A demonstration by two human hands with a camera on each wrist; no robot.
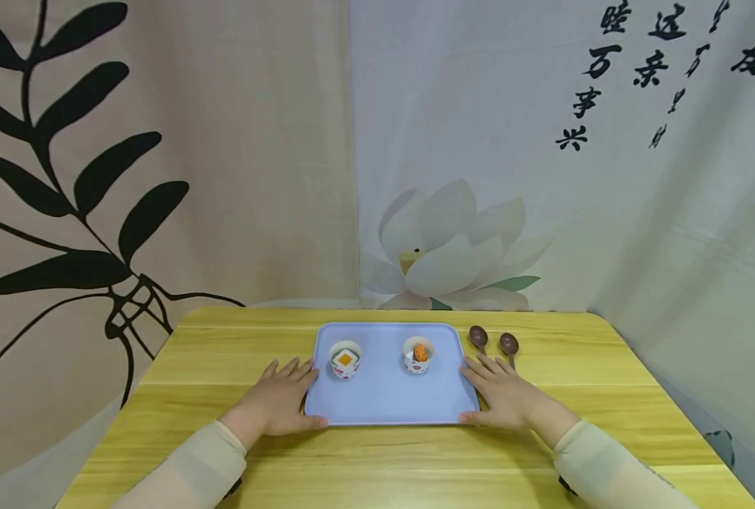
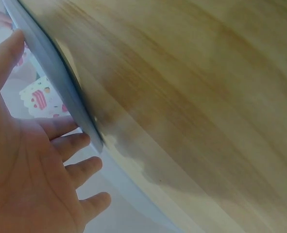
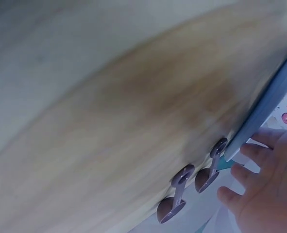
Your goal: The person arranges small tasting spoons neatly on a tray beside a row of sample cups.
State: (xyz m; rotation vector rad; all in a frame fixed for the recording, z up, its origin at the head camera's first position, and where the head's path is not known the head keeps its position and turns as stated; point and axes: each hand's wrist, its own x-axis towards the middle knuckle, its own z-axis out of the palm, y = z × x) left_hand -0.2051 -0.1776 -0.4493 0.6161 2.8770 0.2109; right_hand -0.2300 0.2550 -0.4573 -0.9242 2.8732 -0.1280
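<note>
A pale blue rectangular tray (image 1: 380, 399) lies on the wooden table, bearing two small printed paper cups. The left cup (image 1: 345, 360) holds something white with an orange square on top; in the right cup (image 1: 418, 355) sits an orange piece. My left hand (image 1: 282, 399) rests at the tray's left edge, fingers spread and fairly straight, thumb at the near corner. At the right edge my right hand (image 1: 501, 392) lies the same way. The left wrist view shows the left hand's palm (image 2: 31, 165) and fingers against the rim. Neither hand curls round anything.
Two dark brown scoop-like spoons lie right of the tray, one (image 1: 478, 337) near its far corner, the other (image 1: 509, 345) just beyond my right fingers. Behind the table (image 1: 377, 466) hangs a curtain (image 1: 276, 177) printed with leaves, a flower and writing.
</note>
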